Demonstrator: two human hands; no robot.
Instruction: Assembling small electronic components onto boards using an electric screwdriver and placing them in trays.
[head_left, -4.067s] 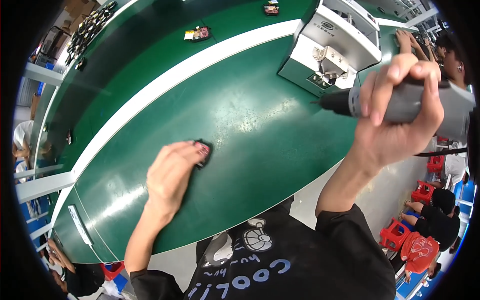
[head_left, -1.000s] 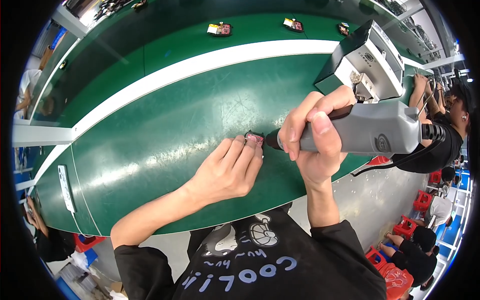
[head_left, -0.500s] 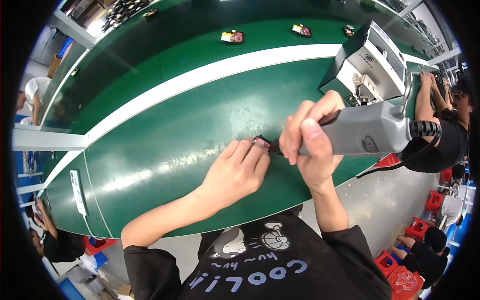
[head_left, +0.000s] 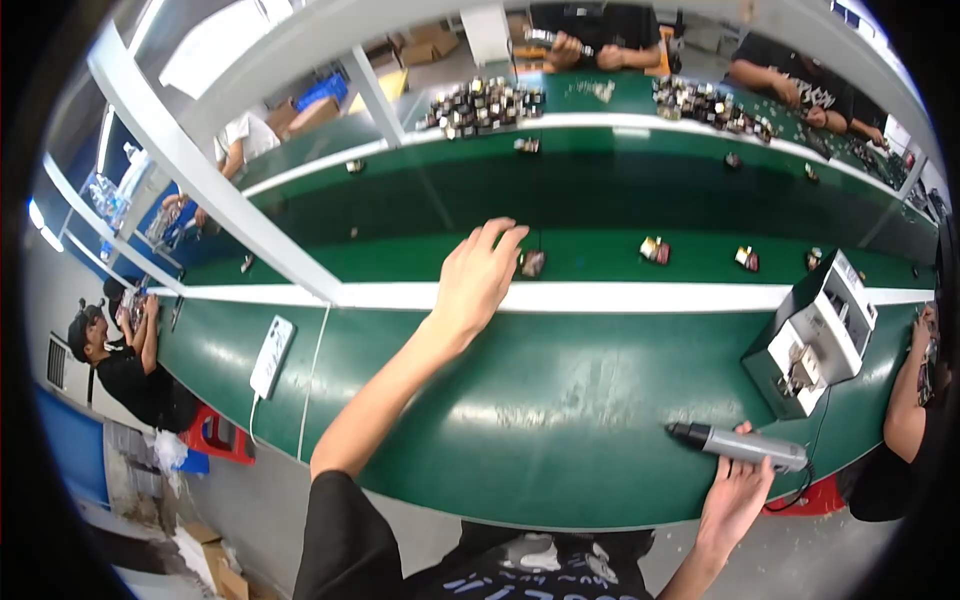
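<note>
My left hand (head_left: 478,272) stretches far forward over the white strip to the green conveyor belt (head_left: 600,215), fingers spread, fingertips beside a small dark part (head_left: 533,263) lying on the belt. It holds nothing that I can see. My right hand (head_left: 735,495) is low at the near table edge, touching the rear of a grey electric screwdriver (head_left: 735,444) that lies flat on the green worktable (head_left: 560,400), tip pointing left. The fingers rest on the tool rather than wrapping it.
More small parts (head_left: 655,249) ride the belt to the right. A grey machine box (head_left: 815,335) stands at the right of the table, a white power strip (head_left: 271,355) at the left. Other people work across the line and at both sides. A white frame post (head_left: 215,195) crosses left.
The screwdriver has gone from held at the small part near me to lying on the table. My left hand has left the near table and reached out to the belt.
</note>
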